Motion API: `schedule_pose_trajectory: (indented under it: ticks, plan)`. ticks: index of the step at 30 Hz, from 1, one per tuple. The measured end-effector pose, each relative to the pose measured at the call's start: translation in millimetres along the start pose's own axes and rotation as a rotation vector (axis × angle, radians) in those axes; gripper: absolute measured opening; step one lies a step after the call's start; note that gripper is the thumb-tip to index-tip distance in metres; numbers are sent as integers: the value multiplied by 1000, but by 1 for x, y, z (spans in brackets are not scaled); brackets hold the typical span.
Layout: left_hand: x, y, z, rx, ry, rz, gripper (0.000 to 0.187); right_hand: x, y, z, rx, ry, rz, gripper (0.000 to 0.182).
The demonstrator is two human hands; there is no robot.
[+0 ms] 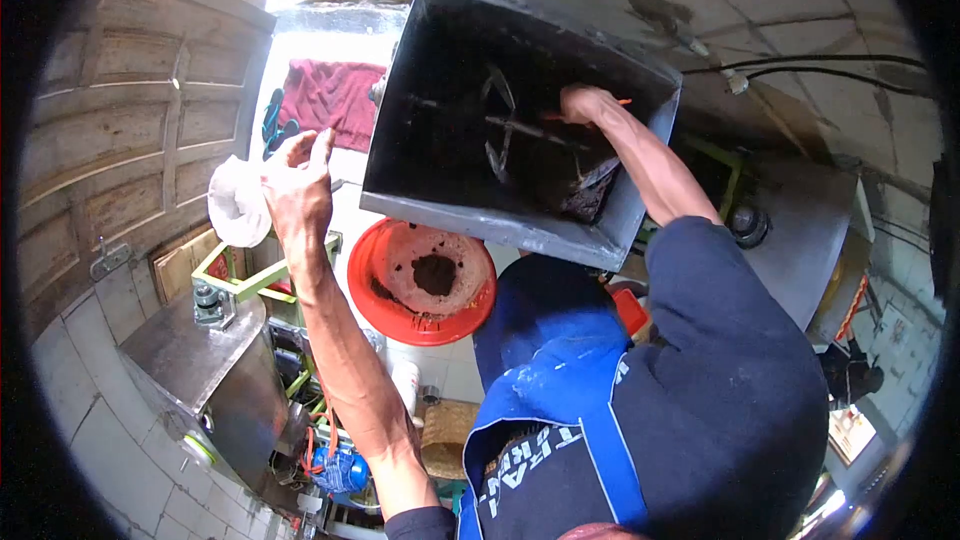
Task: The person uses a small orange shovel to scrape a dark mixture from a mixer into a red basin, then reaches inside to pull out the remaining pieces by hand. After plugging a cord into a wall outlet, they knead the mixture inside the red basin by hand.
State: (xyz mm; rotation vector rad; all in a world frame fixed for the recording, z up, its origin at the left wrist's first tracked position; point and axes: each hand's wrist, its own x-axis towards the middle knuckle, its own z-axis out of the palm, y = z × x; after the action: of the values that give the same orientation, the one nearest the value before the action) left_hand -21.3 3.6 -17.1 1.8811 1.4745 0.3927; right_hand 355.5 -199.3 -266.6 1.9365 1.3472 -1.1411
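Note:
My right hand [590,105] reaches into a deep metal mixing bin [480,217]. Its fingers close around a thin orange tool [625,101], mostly hidden by the hand. Inside the dark bin, a mixing shaft with metal blades [500,130] runs across, and dark material [588,198] lies in the lower right corner. My left hand [300,180] is raised left of the bin with its fingers curled. A crumpled-looking white thing [238,205] is right beside it; whether the fingers grip it is hidden. Below the bin stands a red basin [365,275] with dark brown powder [435,274] inside.
A wooden panelled door [140,100] is at the left, and a dark red cloth [335,100] lies beyond the bin. At lower left are a metal machine [205,355] and a blue motor [342,470]. Black cables [830,70] run along the right wall.

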Motion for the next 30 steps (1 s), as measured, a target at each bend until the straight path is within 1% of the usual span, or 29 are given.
schedule_pose_trajectory:
  ticks: [1, 2, 3, 6, 7, 10, 11, 12, 13, 14, 16, 17, 18, 20, 22, 23, 25, 26, 27, 28, 29, 30]
  plan:
    - [0, 1, 0, 6, -1, 3, 41, -54, -12, -45, -45, -61, 29, 33]
    - [-3, 1, -1, 20, -10, 1, 41, -54, -19, -48, -46, -65, 32, 33]
    - [-2, 1, -1, 18, -5, 2, 41, -48, -24, -53, -70, 46, 82, 31]
    - [0, -2, 1, 48, 2, -3, 40, -6, -33, -37, 218, 226, 135, 31]
    - [-1, -4, 2, 23, 1, 6, 40, 42, -29, 8, 298, 545, 132, 31]
    - [-2, 2, 0, 24, -6, 10, 39, 1, -42, -6, 348, 875, -2, 38]
    - [-4, 4, -1, 45, -11, -13, 39, -42, -45, -42, 536, 529, 144, 38]
    - [-6, 5, -2, 47, -16, -12, 39, 0, -14, -10, 309, 433, 107, 34]
    - [-6, 5, -2, 52, -16, -1, 38, 42, 17, 21, 85, 355, 53, 35]
    - [-4, 5, -1, 50, -4, 7, 38, 23, 10, 11, 75, 361, 55, 35]
    - [-2, 2, -2, 33, 11, 13, 38, -48, -34, -16, -29, 868, 75, 37]
    - [-2, 1, 0, 20, 7, 27, 37, -62, -49, -25, 39, 872, 69, 37]
    - [-3, 2, 0, 22, 9, 21, 38, -60, -46, -19, 37, 861, 70, 37]
    - [-2, -1, 1, -10, 3, 12, 38, -35, -20, -11, 63, 488, 160, 39]
    - [2, -10, 3, -59, 13, 1, 38, 47, 33, 64, 144, 759, 264, 40]
    - [0, -5, 0, -72, -6, 6, 39, 27, 22, 65, 187, 727, 243, 39]
    - [0, -3, 1, -97, 4, 0, 40, -19, 12, 44, 244, 657, 199, 38]
    - [-1, -6, 2, -109, -4, -9, 41, -39, -6, 23, 243, 639, 201, 38]
    - [0, -7, 2, -116, 2, -11, 41, -50, -34, -15, 183, 677, 181, 36]
    - [2, -7, 3, -123, 11, 6, 42, -53, -49, -38, 120, 722, 161, 35]
    - [0, -9, 3, -124, 11, 17, 43, -43, -47, -39, -40, 786, 165, 30]
    - [-1, -9, 2, -129, 17, 15, 43, -19, -31, -20, -47, 789, 162, 30]
